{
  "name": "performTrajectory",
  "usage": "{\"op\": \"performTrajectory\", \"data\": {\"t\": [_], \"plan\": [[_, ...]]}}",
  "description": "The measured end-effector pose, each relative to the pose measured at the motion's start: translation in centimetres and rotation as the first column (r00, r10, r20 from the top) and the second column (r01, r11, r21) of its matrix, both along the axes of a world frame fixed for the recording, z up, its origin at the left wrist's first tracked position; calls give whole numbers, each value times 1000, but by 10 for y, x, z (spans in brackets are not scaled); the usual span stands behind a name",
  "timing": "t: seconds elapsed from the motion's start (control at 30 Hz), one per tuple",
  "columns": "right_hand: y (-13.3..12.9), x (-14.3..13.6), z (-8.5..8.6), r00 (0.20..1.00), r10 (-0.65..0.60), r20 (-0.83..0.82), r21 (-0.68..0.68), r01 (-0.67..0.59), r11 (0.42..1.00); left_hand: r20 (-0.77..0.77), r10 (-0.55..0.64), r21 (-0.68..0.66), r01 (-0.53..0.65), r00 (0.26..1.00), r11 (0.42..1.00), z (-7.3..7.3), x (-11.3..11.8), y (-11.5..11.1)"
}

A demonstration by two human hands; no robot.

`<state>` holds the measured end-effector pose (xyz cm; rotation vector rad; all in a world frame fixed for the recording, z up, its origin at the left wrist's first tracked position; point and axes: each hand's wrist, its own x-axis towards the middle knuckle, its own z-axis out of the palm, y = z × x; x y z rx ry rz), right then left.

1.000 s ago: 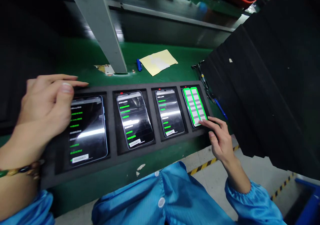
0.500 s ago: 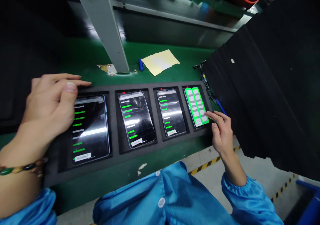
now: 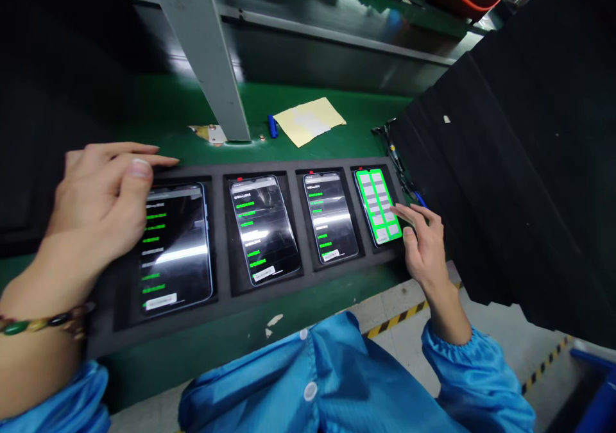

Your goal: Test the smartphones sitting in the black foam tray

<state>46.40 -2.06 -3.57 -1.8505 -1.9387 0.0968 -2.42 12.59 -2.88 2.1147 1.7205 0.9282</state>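
Several smartphones lie face up in the recesses of a dark foam tray (image 3: 219,240). My right hand (image 3: 423,237) is at the rightmost phone (image 3: 376,205), its fingers stretched out and a fingertip at the screen's right edge; whether it touches cannot be told. That screen has green bands around pale grey blocks. My left hand (image 3: 103,199) is open and empty over the tray's left end, covering the upper left part of the leftmost phone (image 3: 176,247). This phone, the second phone (image 3: 264,231) and the third phone (image 3: 330,218) have black screens with green and white text lines.
On the green bench (image 3: 158,109) behind the tray are a yellow paper (image 3: 310,120), a blue pen cap-like piece (image 3: 273,126) and a grey metal post (image 3: 206,54). Thin cables (image 3: 397,157) lie beside the tray's right end. A large black panel (image 3: 510,157) stands at right.
My right hand has shifted slightly up and left along the rightmost phone's screen, where green now crosses between blocks lower down. My left hand has barely moved.
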Motion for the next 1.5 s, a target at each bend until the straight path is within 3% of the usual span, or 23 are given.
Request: {"op": "performTrajectory", "data": {"t": [0.1,0.27,0.57,0.83,1.1,1.33,1.5], "plan": [[7,-7,0,999,34,-16,1,-34,999,-1,-2,-9,2,1000,1000,0,-1,1],[19,-29,4,978,200,-64,-65,-204,977,-1,3,-13,-3,1000,1000,-1,-1,1],[22,-6,1,999,-32,32,0,32,999,-2,3,-13,-3,1000,1000,-3,-3,2],[39,-33,5,976,213,-47,-64,-216,974,-6,-4,-7,4,1000,1000,-6,-6,4],[40,-10,2,999,-18,32,-1,18,1000,-10,4,-28,-4,1000,1000,-4,-4,2],[66,-37,4,978,207,-14,-48,-208,977,6,-10,-15,11,1000,1000,-10,-9,5],[70,-24,1,998,43,49,7,-44,999,-19,-42,-38,41,999,998,-5,-7,2]]}}
